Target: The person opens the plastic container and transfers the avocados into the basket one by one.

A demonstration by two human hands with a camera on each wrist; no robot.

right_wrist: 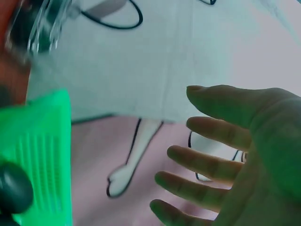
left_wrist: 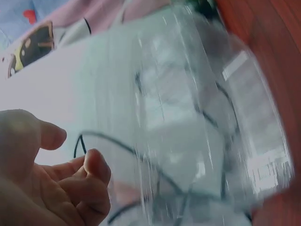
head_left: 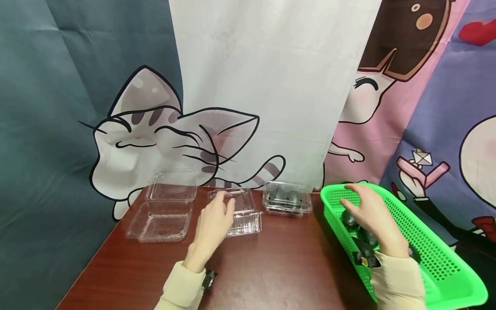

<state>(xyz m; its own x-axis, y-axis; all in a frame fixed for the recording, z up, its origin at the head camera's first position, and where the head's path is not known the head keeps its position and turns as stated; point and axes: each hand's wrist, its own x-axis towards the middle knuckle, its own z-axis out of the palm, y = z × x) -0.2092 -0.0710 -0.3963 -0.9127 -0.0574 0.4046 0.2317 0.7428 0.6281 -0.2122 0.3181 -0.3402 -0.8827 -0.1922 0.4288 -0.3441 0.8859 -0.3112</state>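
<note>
My left hand (head_left: 215,221) hovers over the near left side of an opened clear plastic clamshell box (head_left: 248,224) in the middle of the table. In the left wrist view its fingers are loosely bent and hold nothing, with the box (left_wrist: 188,108) beyond them. My right hand (head_left: 373,215) is above the green plastic basket (head_left: 434,241), thumb and fingers spread apart, holding nothing. Dark, smooth, rounded fruit-like pieces (head_left: 349,219) lie in the basket, partly hidden by that hand and wrist. The right wrist view shows one dark piece (right_wrist: 15,187) inside the basket wall.
Another opened clear clamshell box (head_left: 164,224) stands at the left of the brown table (head_left: 271,267). At the back, a closed clear box (head_left: 287,202) contains dark rounded pieces. A cartoon-printed curtain (head_left: 271,86) hangs directly behind the table.
</note>
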